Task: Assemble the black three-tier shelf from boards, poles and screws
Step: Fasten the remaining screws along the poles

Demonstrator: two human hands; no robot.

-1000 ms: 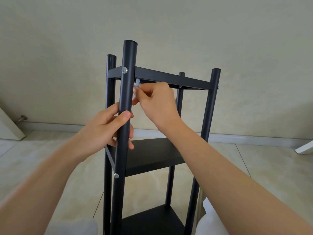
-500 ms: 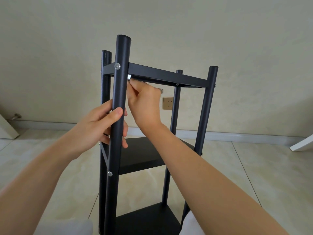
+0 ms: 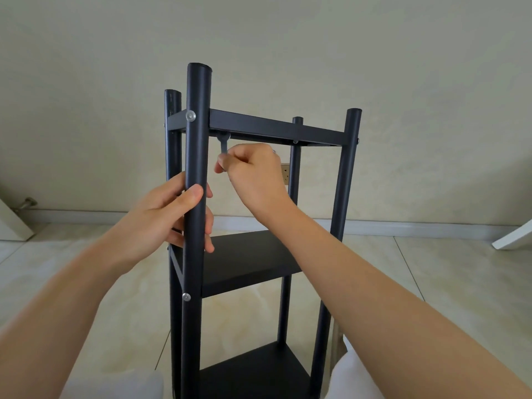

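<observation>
The black three-tier shelf (image 3: 253, 263) stands upright on the floor in front of me, with its top board (image 3: 276, 129), middle board and bottom board fixed between several poles. My left hand (image 3: 169, 214) grips the near-left pole (image 3: 195, 168) at mid height. My right hand (image 3: 253, 174) pinches a small grey wrench (image 3: 224, 144) that points up to the underside of the top board, just right of that pole. A silver screw head (image 3: 190, 116) shows on the pole at the top board, and another (image 3: 186, 297) at the middle board.
Beige tiled floor (image 3: 431, 283) and a plain wall with a socket (image 3: 285, 177) lie behind the shelf. A white object (image 3: 515, 237) sits at the right edge, a white panel (image 3: 11, 223) at the left. My white-clad knees show at the bottom.
My right hand has dropped a little below the top board, and the grey wrench now shows hanging from the board's underside. The left hand keeps its grip on the pole.
</observation>
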